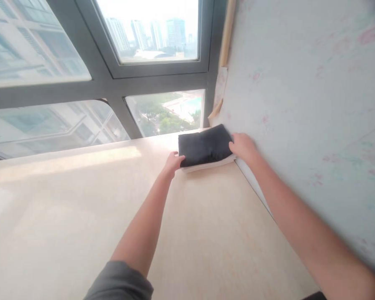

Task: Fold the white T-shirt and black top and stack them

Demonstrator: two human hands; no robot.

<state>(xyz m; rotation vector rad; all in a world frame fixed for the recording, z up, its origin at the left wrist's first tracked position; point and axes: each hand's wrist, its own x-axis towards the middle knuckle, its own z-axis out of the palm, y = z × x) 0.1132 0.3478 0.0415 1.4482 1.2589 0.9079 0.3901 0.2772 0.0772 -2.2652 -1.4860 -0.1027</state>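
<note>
A folded black cloth (pixel 206 146) lies on top of a folded white cloth (pixel 209 166) in the corner of the window sill, close to the wall. My left hand (pixel 174 163) grips the black cloth at its near left corner, thumb on top. At the opposite end, my right hand (pixel 242 146) pinches the right edge of the same cloth beside the wall. The undersides of both hands' fingers are hidden, so I cannot tell whether they also touch the white cloth.
The broad pale sill (pixel 81 216) runs below grey-framed windows (pixel 156 79). A wall with floral paper (pixel 300 104) bounds the right side. Some wallpaper peels (pixel 220 89) beside the window frame. Sunlight falls along the sill's far left part.
</note>
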